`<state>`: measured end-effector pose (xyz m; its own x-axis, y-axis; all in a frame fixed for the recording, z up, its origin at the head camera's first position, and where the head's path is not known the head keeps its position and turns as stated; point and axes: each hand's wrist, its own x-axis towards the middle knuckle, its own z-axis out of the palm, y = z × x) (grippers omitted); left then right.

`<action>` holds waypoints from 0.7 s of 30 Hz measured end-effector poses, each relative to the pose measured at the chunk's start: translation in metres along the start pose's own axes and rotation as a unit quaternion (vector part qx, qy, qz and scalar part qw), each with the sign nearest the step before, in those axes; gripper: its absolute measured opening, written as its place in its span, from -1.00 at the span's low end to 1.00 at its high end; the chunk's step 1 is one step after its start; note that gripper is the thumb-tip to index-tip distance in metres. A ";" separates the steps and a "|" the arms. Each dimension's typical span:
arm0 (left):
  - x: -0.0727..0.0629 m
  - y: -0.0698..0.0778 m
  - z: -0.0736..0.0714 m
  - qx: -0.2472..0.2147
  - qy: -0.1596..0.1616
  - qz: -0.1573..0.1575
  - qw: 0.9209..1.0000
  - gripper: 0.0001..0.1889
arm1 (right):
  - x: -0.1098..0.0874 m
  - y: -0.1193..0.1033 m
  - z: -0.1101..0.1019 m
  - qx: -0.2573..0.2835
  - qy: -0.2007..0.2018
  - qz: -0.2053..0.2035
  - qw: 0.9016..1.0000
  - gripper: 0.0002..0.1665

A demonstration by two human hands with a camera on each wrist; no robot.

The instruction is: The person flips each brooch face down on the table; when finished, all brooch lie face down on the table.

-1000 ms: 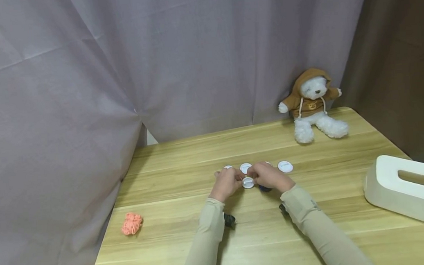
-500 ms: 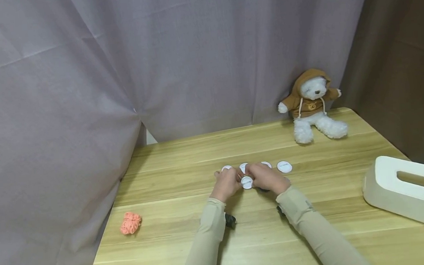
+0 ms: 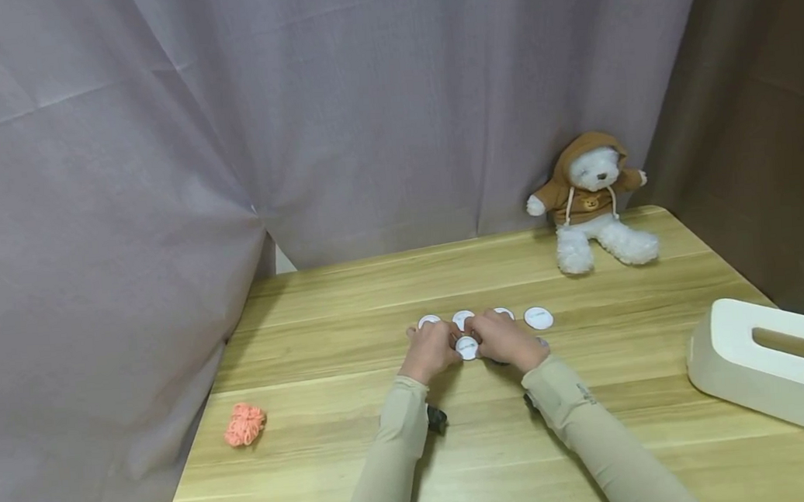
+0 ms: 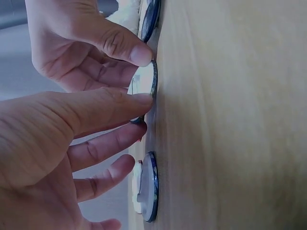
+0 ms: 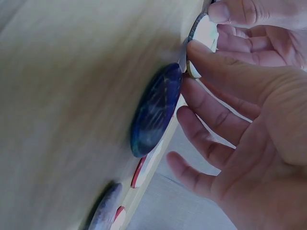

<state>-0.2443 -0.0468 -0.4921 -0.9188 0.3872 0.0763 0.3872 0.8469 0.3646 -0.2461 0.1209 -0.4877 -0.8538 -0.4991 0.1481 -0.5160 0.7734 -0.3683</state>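
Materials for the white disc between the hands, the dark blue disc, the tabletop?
White disc: possibly plastic; smooth pale face, thin dark rim.
Dark blue disc: maybe plastic-coated or glass; glossy, soft highlights on its curved face.
Tabletop: wood or wood-print laminate; slight sheen, grain lines.

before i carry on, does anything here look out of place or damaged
Nothing looks spilled or damaged. Slightly odd: in the right wrist view, a dark blue disc and a purplish one lie coloured side up, while the far row's white discs show pale sides. That may be deliberate.
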 end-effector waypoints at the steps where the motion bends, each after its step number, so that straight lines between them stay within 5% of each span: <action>1: 0.000 0.000 0.000 -0.001 -0.001 0.000 1.000 -0.71 | 0.000 0.000 0.000 0.002 0.000 -0.001 1.000 -0.70; 13: 0.001 -0.003 -0.001 0.002 -0.022 0.033 0.999 -0.84 | 0.000 0.003 0.000 0.001 -0.023 -0.006 1.000 -0.59; 21: 0.001 -0.004 0.000 -0.008 -0.017 0.024 1.000 -0.84 | 0.000 0.003 -0.001 -0.002 -0.040 -0.002 0.999 -0.57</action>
<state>-0.2463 -0.0497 -0.4930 -0.8955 0.4407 0.0624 0.4301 0.8206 0.3764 -0.2479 0.1232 -0.4876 -0.8434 -0.5319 0.0758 -0.5200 0.7725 -0.3643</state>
